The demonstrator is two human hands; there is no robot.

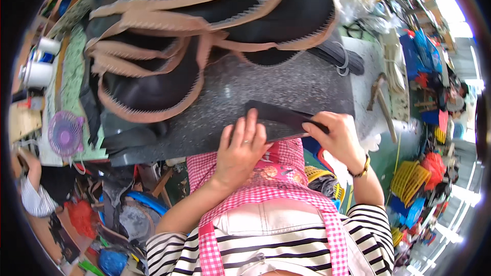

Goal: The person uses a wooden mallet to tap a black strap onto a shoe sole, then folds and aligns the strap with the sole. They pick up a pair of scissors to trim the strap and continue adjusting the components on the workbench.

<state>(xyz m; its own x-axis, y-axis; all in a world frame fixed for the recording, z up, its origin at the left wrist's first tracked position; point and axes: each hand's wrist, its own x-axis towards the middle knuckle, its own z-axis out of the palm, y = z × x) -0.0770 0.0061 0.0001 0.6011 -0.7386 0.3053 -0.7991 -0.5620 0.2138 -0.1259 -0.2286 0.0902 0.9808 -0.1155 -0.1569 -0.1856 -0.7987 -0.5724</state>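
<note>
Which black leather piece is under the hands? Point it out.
The small flat black strip at the slab's near edge, pressed by the left hand and pinched by the right hand. It has no tan zigzag border; the stacked pieces do.

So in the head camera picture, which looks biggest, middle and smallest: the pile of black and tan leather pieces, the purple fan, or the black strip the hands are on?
1. Pile of black and tan leather pieces, by far the biggest.
2. Black strip, long and thin, partly hidden under the hands.
3. Purple fan, smallest, though it sits near the bent rim, so that is less sure.
</note>
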